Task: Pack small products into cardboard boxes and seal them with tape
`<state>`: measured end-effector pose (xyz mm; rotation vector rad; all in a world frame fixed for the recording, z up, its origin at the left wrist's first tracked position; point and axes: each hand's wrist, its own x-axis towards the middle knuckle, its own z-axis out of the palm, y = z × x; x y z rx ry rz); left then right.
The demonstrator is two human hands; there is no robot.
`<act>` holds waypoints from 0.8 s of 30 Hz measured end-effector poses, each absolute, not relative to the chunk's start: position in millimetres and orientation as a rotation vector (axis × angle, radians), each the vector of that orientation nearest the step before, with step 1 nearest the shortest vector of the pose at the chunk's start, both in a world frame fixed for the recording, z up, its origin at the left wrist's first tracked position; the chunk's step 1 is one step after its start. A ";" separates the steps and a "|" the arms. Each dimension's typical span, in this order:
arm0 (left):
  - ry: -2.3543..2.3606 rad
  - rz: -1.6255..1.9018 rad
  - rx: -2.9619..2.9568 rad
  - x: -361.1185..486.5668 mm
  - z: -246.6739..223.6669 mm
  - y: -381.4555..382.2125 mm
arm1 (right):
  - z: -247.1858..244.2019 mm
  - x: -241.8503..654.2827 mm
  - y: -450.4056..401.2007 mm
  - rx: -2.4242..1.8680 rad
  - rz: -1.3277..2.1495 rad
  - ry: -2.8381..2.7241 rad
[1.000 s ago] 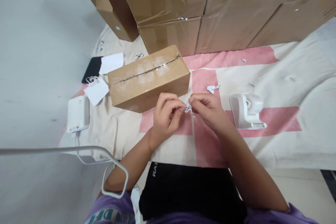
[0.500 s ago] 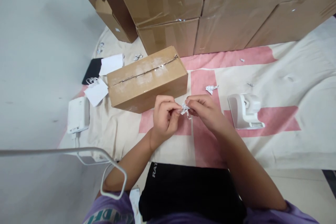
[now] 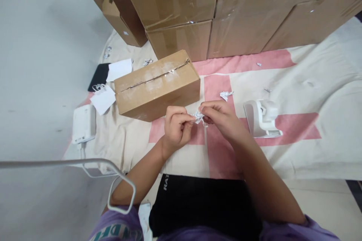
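Between my two hands is a small crumpled piece of white paper (image 3: 199, 116) with dark marks on it. My left hand (image 3: 177, 126) pinches its left side between thumb and fingertips. My right hand (image 3: 219, 116) grips the other side, with the lower fingers curled in. Both hands are above the pink and cream cloth, just in front of a closed cardboard box (image 3: 158, 86). Another crumpled paper scrap (image 3: 226, 95) lies beyond my right hand. Further right stands a white tape dispenser (image 3: 262, 118).
Large taped cartons (image 3: 240, 19) line the back. At the left lie white paper sheets (image 3: 103, 99), a black flat object (image 3: 98, 77) and a white plugged-in device (image 3: 84, 124). A grey-white bent rod (image 3: 113, 165) crosses the lower left. Small scraps dot the cloth (image 3: 299, 162).
My left fingertips have dipped slightly while both hands keep hold of the crumpled paper. The whole view has shifted a little; the box and tape dispenser stay in place.
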<state>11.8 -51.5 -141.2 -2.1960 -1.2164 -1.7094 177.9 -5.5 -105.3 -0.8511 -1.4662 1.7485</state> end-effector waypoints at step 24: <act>-1.143 -1.702 -2.219 8.6 -142.3 -54.8 | -102.7 178.4 -7.3 -0.849 1.682 -1.525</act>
